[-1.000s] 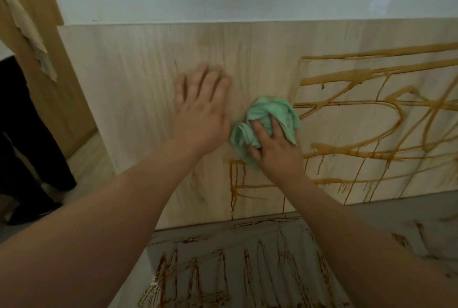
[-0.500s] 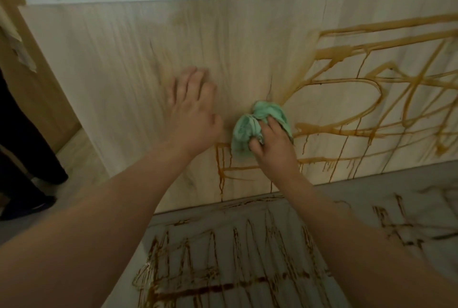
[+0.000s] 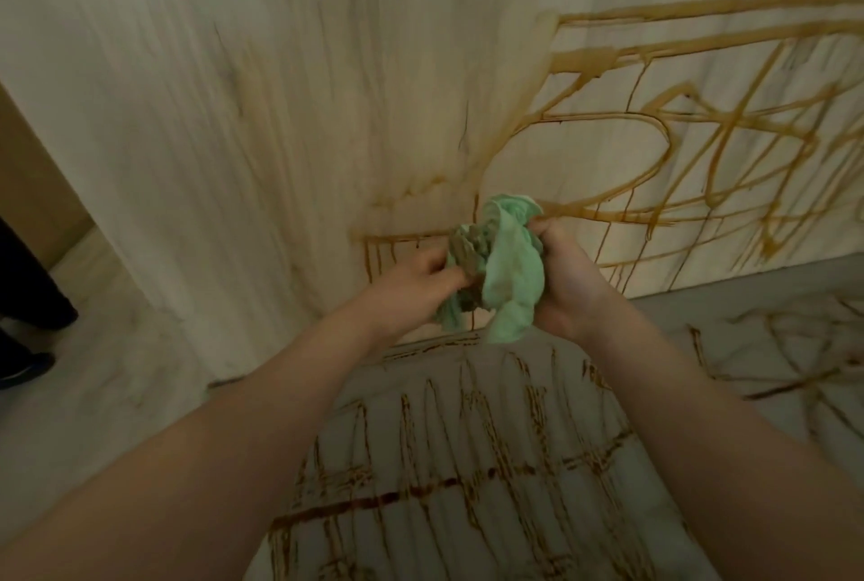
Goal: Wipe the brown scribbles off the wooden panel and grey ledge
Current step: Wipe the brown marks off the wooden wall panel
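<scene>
Left of the green cloth [image 3: 509, 272] the wooden panel [image 3: 234, 113] looks wiped, with only faint streaks. Right of it the brown scribbles [image 3: 701, 122] are thick, and the grey ledge [image 3: 678, 332] below it is untouched. Both arms reach forward, my left grip [image 3: 411, 286] and right grip [image 3: 565, 286] bunching the cloth between them.

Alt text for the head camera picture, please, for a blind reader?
The left hand and right hand hold a stained green cloth before a wooden panel. Brown scribbles cover the panel's right side and the grey ledge.
</scene>
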The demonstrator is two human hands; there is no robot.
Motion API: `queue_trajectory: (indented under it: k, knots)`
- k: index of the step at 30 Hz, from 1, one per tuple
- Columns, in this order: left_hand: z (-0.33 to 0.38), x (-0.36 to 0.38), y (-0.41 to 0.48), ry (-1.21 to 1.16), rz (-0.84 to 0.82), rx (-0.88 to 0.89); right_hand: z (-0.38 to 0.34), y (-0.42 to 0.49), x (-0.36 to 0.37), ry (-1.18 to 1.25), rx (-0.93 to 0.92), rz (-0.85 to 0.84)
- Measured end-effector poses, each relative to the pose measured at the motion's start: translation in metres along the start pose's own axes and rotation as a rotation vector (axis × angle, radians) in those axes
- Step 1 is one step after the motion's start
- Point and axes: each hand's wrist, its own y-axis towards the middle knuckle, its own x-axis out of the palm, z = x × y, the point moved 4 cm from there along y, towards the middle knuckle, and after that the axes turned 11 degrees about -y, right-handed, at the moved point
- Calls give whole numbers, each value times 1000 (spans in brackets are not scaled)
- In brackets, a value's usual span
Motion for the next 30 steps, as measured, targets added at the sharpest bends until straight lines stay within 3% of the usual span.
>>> queue_trajectory:
  k: [3,8,11,14,19,23,26,30]
  knots:
    - [-5,0,7,73,109,53,14,3,-18,-67,58,-19]
    - [-13,-3,9,-356,128,-3,33,-4,-43,-83,200,46]
    - [-15,-6,7,-435,114,-4,30,-11,-37,-121,136,31]
    - [-18,-11,7,-492,86,-19,21,-9,-37,-218,39,166]
    - [-19,-30,5,-267,370,56,11,-10,-49,-259,-82,361]
    - [-16,-44,6,-303,463,108,4,-11,-46,-309,-138,409]
    - [-10,-42,9,-314,379,68,-6,-12,-34,-550,-102,385]
    - [-8,-18,7,-355,23,-109,-14,-12,-3,-775,-13,187]
